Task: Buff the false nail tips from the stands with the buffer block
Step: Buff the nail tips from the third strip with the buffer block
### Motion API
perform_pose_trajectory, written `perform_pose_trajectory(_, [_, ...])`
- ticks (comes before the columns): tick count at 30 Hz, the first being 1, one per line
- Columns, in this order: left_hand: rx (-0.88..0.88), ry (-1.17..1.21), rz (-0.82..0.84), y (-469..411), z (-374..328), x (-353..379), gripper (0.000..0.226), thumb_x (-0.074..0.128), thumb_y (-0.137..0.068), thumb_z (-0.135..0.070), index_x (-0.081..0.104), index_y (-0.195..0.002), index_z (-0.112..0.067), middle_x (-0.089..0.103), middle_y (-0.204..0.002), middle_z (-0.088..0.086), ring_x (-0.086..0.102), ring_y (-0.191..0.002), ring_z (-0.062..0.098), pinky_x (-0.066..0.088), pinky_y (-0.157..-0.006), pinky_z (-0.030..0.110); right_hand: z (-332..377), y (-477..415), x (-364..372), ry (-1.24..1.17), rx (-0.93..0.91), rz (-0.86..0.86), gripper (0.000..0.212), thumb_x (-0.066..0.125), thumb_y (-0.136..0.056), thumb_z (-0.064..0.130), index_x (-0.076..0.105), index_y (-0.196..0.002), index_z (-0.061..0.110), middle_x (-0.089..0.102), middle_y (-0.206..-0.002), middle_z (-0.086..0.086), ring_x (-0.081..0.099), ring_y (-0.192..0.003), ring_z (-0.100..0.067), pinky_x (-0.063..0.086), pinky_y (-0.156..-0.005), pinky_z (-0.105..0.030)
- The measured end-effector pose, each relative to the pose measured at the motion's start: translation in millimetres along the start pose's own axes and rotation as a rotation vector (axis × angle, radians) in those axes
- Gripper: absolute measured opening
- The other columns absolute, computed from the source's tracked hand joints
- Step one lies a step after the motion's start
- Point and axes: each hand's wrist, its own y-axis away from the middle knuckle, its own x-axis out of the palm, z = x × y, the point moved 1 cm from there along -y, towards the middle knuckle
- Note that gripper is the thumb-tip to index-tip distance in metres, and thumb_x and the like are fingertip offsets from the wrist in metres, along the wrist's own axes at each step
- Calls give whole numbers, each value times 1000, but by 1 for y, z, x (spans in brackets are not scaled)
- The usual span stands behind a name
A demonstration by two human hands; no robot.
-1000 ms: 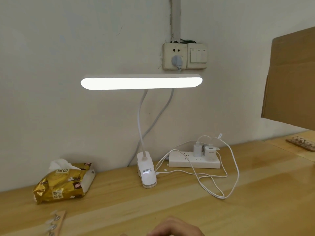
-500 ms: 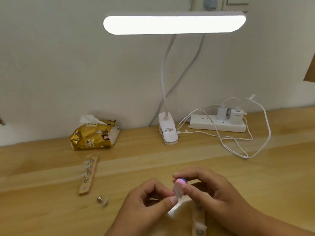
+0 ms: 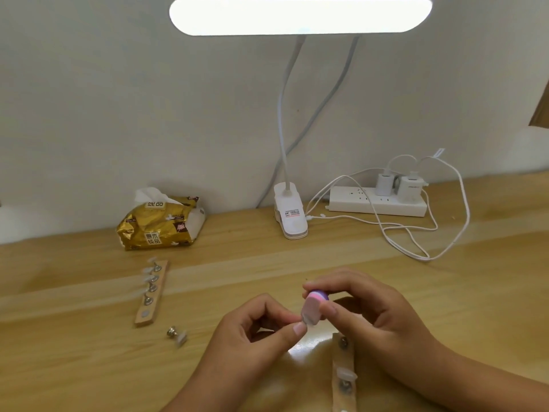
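Observation:
My right hand [image 3: 368,316] pinches a small pink and purple buffer block [image 3: 312,307] between thumb and fingers. My left hand [image 3: 255,328] pinches something tiny against the block's lower end; it is mostly hidden by my fingertips. A wooden stand strip [image 3: 151,294] lies to the left with several nail tips on metal pegs. One loose metal peg with a clear nail tip [image 3: 177,336] lies on the table beside it. A second wooden stand [image 3: 344,379] with a nail tip lies under my right wrist.
A gold tissue pack [image 3: 160,223] sits at the back left. A white clip lamp [image 3: 289,217] stands by the wall, its lit bar overhead. A power strip [image 3: 377,202] with chargers and loose white cables [image 3: 416,242] lies at the back right.
The view tilted down from the wall and lamp to the table, bringing both hands, the buffer block and the stands into sight. The hands hold nearly the same pose as half a second ago.

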Motion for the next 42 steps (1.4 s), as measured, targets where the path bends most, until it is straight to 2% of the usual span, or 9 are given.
perform_pose_trajectory(3, [-1,3,9,0,0,0,6,76,-62,-22,72,-66,-22,69,-65,-1,61,-61,3,43,-58,10,0,-1,1,8,50,55,25,63,-90,43,70,-112,34,69,-106,11,67,-104,-13,54,-79,-20])
perform_pose_trajectory(17, [13,-10,0,-2,2,0,10,78,-60,-23,70,-65,-19,68,-69,-1,63,-68,6,46,-63,13,-2,1,0,45,-18,26,23,64,-92,30,71,-113,25,68,-107,10,67,-104,-14,55,-81,-20])
perform_pose_trajectory(21, [24,-3,12,-2,4,-1,27,81,-52,-39,70,-66,-19,66,-70,-2,64,-68,6,48,-66,15,-2,1,0,45,3,55,21,65,-93,29,71,-112,25,68,-106,9,67,-104,-15,55,-80,-22])
perform_pose_trajectory(24, [18,-11,2,-3,5,-1,30,78,-50,-44,70,-66,-20,65,-70,-4,62,-69,6,47,-66,15,-2,1,-1,46,-24,18,21,64,-92,32,70,-112,29,68,-107,9,67,-104,-16,55,-82,-22])
perform_pose_trajectory(31, [8,-39,-10,0,-1,1,11,77,-62,-29,69,-66,-23,67,-70,-6,62,-71,2,45,-64,10,0,1,-2,4,-12,-4,23,64,-90,43,70,-109,32,68,-106,9,67,-104,-16,55,-82,-24])
perform_pose_trajectory(34, [8,-36,-23,2,-2,2,13,80,-65,-30,69,-66,-24,68,-70,-9,61,-71,-1,42,-62,8,1,2,-2,21,-54,-14,27,62,-90,49,69,-110,32,68,-106,8,67,-103,-16,56,-82,-23])
perform_pose_trajectory(36, [12,-42,-22,3,-3,1,17,84,-67,-32,69,-67,-25,68,-71,-11,60,-71,-2,42,-63,7,1,2,-1,14,-41,-5,26,63,-90,46,69,-109,30,68,-105,8,68,-102,-15,56,-82,-24])
perform_pose_trajectory(39, [17,-46,-30,3,-2,0,10,73,-64,-35,68,-67,-27,67,-71,-13,59,-71,-3,41,-64,6,0,2,-1,9,-55,-19,24,63,-88,35,70,-108,23,68,-102,7,68,-99,-15,56,-81,-23])
perform_pose_trajectory(42, [15,-36,-26,3,-1,0,12,73,-64,-35,69,-69,-26,67,-72,-12,59,-70,-2,41,-63,7,2,3,-1,-12,-17,-15,24,66,-90,36,68,-107,20,69,-101,5,69,-96,-14,58,-79,-27])
